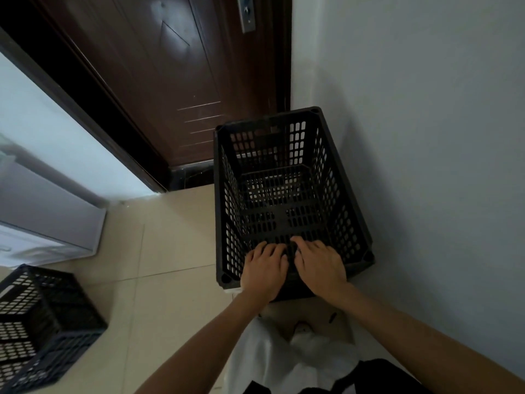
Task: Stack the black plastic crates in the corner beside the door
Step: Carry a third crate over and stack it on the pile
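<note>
A black perforated plastic crate [284, 177] stands upright in the corner, between the dark wooden door [170, 89] and the grey wall on the right. Through its slotted floor I can see another layer of black lattice below. My left hand [265, 270] and my right hand [321, 265] lie side by side on the crate's near rim, fingers curled over the edge into the crate. A second black crate [37, 322] sits on the tiled floor at the lower left, apart from both hands.
A white cabinet [48, 220] stands along the left wall behind the second crate. Beige floor tiles [170, 251] lie between the two crates. The grey wall [426, 137] runs close along the corner crate's right side. My white shirt shows at the bottom.
</note>
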